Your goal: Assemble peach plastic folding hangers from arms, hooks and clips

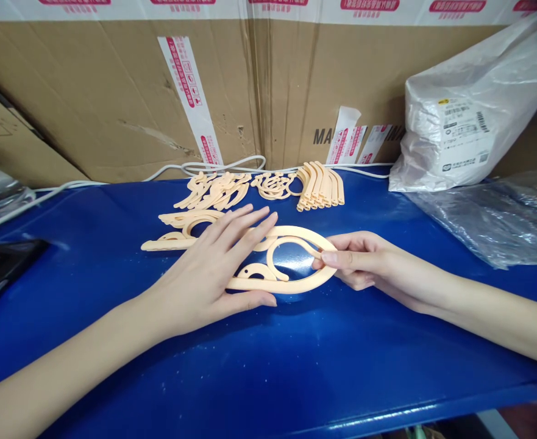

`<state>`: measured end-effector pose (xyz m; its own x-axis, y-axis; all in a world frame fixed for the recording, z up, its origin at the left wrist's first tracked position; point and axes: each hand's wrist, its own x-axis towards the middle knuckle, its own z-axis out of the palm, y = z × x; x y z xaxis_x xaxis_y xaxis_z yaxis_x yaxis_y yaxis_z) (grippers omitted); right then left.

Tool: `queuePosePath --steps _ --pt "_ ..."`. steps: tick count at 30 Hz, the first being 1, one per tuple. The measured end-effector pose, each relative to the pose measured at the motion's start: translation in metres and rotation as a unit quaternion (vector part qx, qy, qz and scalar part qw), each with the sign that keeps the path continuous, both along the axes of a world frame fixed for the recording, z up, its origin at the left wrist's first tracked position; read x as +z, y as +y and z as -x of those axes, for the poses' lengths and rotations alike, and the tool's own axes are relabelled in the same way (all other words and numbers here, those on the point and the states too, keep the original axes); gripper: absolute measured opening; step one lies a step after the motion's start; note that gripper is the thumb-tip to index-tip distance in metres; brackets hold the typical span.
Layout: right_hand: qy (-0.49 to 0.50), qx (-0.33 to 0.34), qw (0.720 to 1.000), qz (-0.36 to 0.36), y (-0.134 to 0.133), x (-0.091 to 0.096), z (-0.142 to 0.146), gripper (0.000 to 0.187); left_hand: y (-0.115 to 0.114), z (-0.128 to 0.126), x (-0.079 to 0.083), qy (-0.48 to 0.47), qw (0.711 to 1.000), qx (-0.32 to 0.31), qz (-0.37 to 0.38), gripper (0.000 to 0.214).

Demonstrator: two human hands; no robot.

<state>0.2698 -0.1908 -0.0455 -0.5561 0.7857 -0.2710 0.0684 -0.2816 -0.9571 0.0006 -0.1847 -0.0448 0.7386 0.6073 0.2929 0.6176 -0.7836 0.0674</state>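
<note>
A peach-coloured oval plastic piece (295,281) with curved inner ribs lies on the blue table (268,353). My left hand (213,268) rests flat over its left end, fingers stretched out, thumb along the lower rim. My right hand (364,262) pinches the piece's right end between thumb and fingers. Just behind my left hand lies another similar peach piece (177,235).
Behind, against a cardboard box wall (113,97), lie piles of peach plastic parts (217,189) and a stack of curved strips (320,186). White cables (113,181) run along the back. A white plastic bag (469,110) and clear wrapping (492,219) sit right; a black object (3,268) left.
</note>
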Motion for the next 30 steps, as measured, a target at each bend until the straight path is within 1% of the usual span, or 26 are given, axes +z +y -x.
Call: queuePosePath --steps 6,11,15,21,25,30 --pt "0.013 -0.001 1.0 0.005 0.0 0.001 0.001 0.023 -0.001 -0.001 -0.001 0.003 1.0 -0.011 0.004 0.083" --pt "0.011 -0.005 1.0 0.013 0.0 0.003 0.002 0.025 -0.005 -0.001 0.0 -0.014 1.0 0.012 0.015 0.076" --pt "0.017 0.002 1.0 0.018 0.0 0.003 0.003 0.025 -0.006 -0.002 0.002 -0.034 0.999 0.01 0.014 0.075" --pt "0.02 0.011 1.0 0.009 0.0 0.003 0.004 0.024 -0.003 0.0 0.005 -0.041 0.998 -0.004 -0.046 0.076" --pt "0.01 0.021 1.0 -0.001 -0.001 0.004 0.004 0.026 -0.005 0.001 0.01 -0.017 0.996 -0.011 -0.084 0.07" --pt "0.002 0.029 0.999 -0.015 -0.001 0.005 0.006 0.025 -0.008 0.0 0.012 -0.001 0.993 -0.004 -0.114 0.064"
